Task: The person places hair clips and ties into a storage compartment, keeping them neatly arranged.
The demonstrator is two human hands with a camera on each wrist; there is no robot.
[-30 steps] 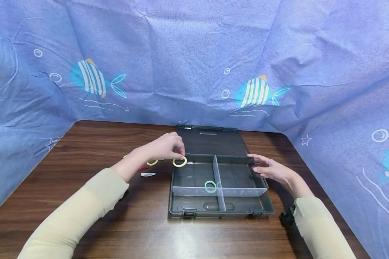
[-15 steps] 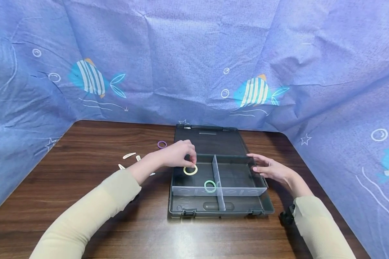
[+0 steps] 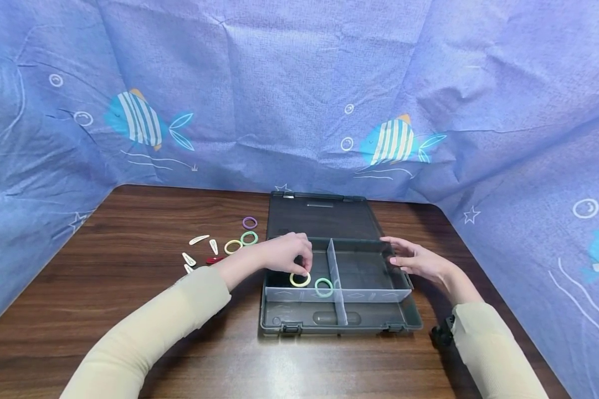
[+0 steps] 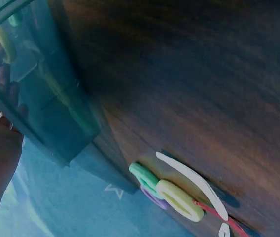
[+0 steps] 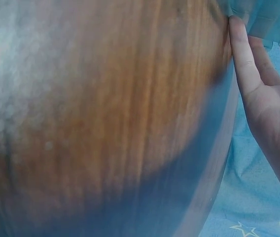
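Yellow ring (image 3: 300, 286) in your left hand (image 3: 288, 253): thumb and fingers pinch it inside the box's (image 3: 339, 330) back-left compartment, lower and closer to the green ring (image 3: 316, 287) than half a second ago, so it looks nearly down. Your right hand's (image 3: 421, 262) straightish fingers still touch the right wall. Behind your left forearm (image 3: 169, 316), another yellow ring (image 4: 195, 215) and a red clip (image 3: 214, 260) reappear on the worktop (image 3: 204, 349).

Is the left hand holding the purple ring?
No, the left hand pinches a yellow ring, and the purple ring lies on the table.
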